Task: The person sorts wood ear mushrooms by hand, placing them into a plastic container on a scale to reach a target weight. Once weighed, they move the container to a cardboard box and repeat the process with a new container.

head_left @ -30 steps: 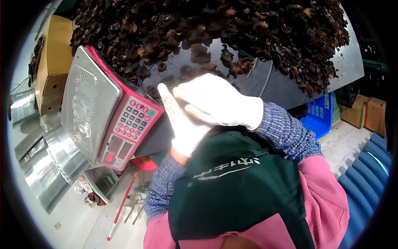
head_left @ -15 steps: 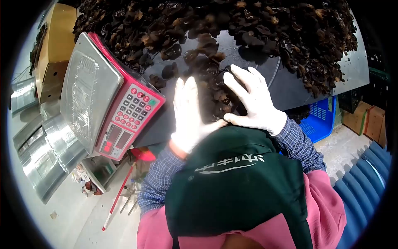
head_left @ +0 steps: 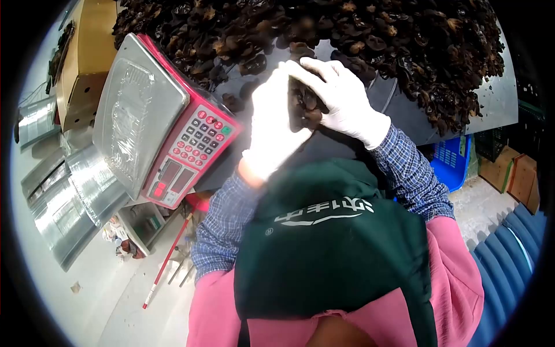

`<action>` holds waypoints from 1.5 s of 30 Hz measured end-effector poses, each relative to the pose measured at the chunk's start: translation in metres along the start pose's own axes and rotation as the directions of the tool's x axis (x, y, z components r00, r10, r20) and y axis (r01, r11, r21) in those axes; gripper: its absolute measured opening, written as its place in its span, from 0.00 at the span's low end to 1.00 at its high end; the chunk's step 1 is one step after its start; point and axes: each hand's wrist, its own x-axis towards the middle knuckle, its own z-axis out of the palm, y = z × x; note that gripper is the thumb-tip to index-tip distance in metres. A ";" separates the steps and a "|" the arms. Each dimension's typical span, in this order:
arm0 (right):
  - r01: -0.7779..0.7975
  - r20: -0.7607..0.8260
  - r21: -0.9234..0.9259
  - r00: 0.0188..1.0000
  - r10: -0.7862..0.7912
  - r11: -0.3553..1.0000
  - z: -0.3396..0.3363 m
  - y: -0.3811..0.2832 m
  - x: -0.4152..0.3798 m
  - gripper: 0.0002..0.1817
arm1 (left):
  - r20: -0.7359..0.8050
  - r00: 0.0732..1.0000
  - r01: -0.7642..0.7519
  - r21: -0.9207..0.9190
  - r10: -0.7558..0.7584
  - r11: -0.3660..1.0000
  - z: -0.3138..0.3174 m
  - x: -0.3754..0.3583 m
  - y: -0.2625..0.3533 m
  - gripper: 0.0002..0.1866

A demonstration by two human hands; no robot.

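Dark brown wood ear mushrooms (head_left: 307, 109) are gathered between my two white-gloved hands at the near side of the grey tabletop (head_left: 402, 115). My left hand (head_left: 270, 121) presses on the clump from the left, its fingers together and partly washed out by glare. From the right, my right hand (head_left: 346, 103) curves round the same mushrooms, fingertips meeting those of the left at the far side. The palms and lower part of the clump are hidden. Beyond both hands spreads a large heap of wood ear mushrooms (head_left: 416, 63).
A red digital scale (head_left: 199, 141) with a plastic-wrapped metal pan (head_left: 136, 110) stands close to my left hand. Cardboard boxes (head_left: 87, 75) and shiny metal ducting (head_left: 78, 185) lie farther left. A blue plastic crate (head_left: 454, 168) sits below the table's right edge.
Both hands have moved away from my body and closed in round the mushrooms. Their fingers, spread half a second ago, now meet. The view has shifted slightly.
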 end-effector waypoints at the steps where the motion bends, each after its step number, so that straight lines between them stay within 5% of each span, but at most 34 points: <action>1: 0.002 0.004 -0.005 1.000 -0.002 1.000 0.002 -0.001 -0.002 0.51 | -0.047 0.997 -0.057 0.058 0.060 0.997 0.009 -0.006 -0.007 0.61; 5: -0.119 0.010 0.180 0.993 0.119 0.976 -0.003 -0.007 -0.009 0.44 | -0.104 0.992 -0.089 -0.137 0.075 0.987 0.006 0.001 -0.004 0.56; 6: -0.185 0.043 0.310 0.983 0.181 0.933 -0.010 -0.009 -0.006 0.39 | -0.002 0.998 0.057 -0.356 -0.062 0.933 0.003 0.000 0.000 0.53; 8: -0.213 0.017 0.439 0.973 0.229 0.873 -0.017 -0.013 0.001 0.33 | -0.060 0.998 -0.056 -0.382 0.035 0.923 -0.005 0.006 0.007 0.50; 12: -0.269 0.072 0.546 0.958 0.276 0.793 -0.039 -0.020 0.014 0.31 | -0.042 0.999 -0.026 -0.538 0.004 0.842 -0.025 0.013 0.018 0.46; 19: -0.235 0.164 0.546 0.971 0.173 0.804 -0.085 -0.065 0.092 0.30 | -0.195 0.973 0.029 -0.438 -0.126 0.899 -0.101 0.019 0.027 0.44; 21: -0.228 0.274 0.535 0.958 0.089 0.813 -0.097 -0.091 0.129 0.31 | -0.295 0.949 0.028 -0.265 -0.109 0.964 -0.134 0.015 0.023 0.42; 23: -0.107 0.281 0.454 0.959 -0.028 0.885 -0.092 -0.114 0.169 0.29 | -0.357 0.929 0.058 -0.120 -0.098 0.991 -0.171 0.009 0.007 0.40; 27: 0.222 0.184 0.426 0.928 -0.325 0.877 -0.036 -0.154 0.240 0.24 | -0.385 0.898 0.073 -0.347 -0.213 0.935 -0.234 -0.019 -0.035 0.41; 29: 0.129 0.287 0.580 0.892 -0.349 0.805 -0.003 -0.173 0.266 0.27 | -0.426 0.839 0.201 -0.335 -0.338 0.920 -0.249 -0.034 -0.068 0.40; 32: 0.398 0.223 0.425 0.824 -0.521 0.813 0.058 -0.169 0.286 0.30 | -0.518 0.840 0.220 0.057 -0.160 0.974 -0.251 -0.049 -0.084 0.34; 33: 0.483 0.205 0.310 0.807 -0.554 0.819 0.067 -0.167 0.285 0.30 | -0.502 0.853 0.117 -0.082 -0.143 0.990 -0.250 -0.048 -0.087 0.28; 34: 0.532 0.125 0.242 0.812 -0.570 0.811 0.074 -0.164 0.278 0.35 | -0.478 0.839 0.276 -0.042 -0.262 0.960 -0.248 -0.051 -0.085 0.36; 38: 0.581 -0.048 0.220 0.809 -0.586 0.784 0.060 -0.166 0.267 0.43 | -0.526 0.801 0.305 -0.051 -0.286 0.951 -0.235 -0.060 -0.094 0.43; 41: 0.701 -0.056 0.146 0.710 -0.702 0.698 0.054 -0.165 0.268 0.36 | -0.566 0.800 0.252 0.012 -0.201 0.968 -0.232 -0.064 -0.106 0.43; 43: 0.738 -0.024 0.151 0.667 -0.744 0.657 0.048 -0.170 0.268 0.22 | -0.593 0.796 0.237 0.117 -0.124 0.964 -0.229 -0.067 -0.112 0.44; 45: 0.746 -0.047 0.143 0.661 -0.749 0.650 0.052 -0.173 0.267 0.21 | -0.598 0.784 0.259 0.069 -0.168 0.963 -0.233 -0.068 -0.106 0.44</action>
